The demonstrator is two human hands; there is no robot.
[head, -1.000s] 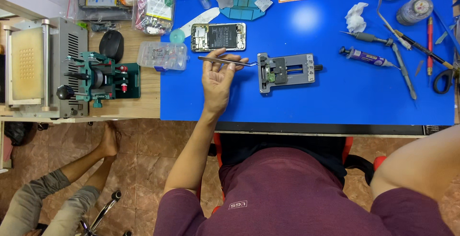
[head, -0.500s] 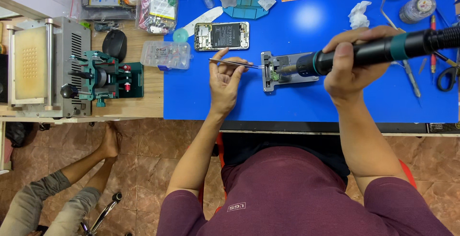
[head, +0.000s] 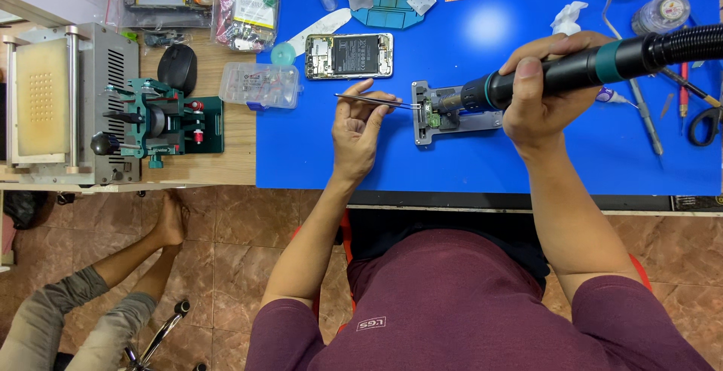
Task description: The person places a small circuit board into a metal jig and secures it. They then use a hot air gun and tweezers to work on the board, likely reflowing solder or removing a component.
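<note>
My left hand [head: 360,134] pinches thin metal tweezers [head: 375,100], whose tips reach a small green circuit board [head: 433,115] clamped in a grey metal holder [head: 422,134] on the blue mat [head: 467,160]. My right hand [head: 544,88] grips a black hot-air tool with a teal band [head: 572,70]; its nozzle points left at the same board. The tool's ribbed hose runs off to the right edge.
An opened phone [head: 349,55] lies behind my left hand, with a clear plastic box [head: 260,85] to its left. A green clamp jig [head: 162,122], a black mouse [head: 177,68] and a grey machine [head: 68,103] stand on the wooden bench. Scissors [head: 704,124] and hand tools lie far right. Another person's legs [head: 113,296] are lower left.
My right hand came in from the right with the hot-air tool and now holds its nozzle at the board. My left hand has kept the tweezers at the holder.
</note>
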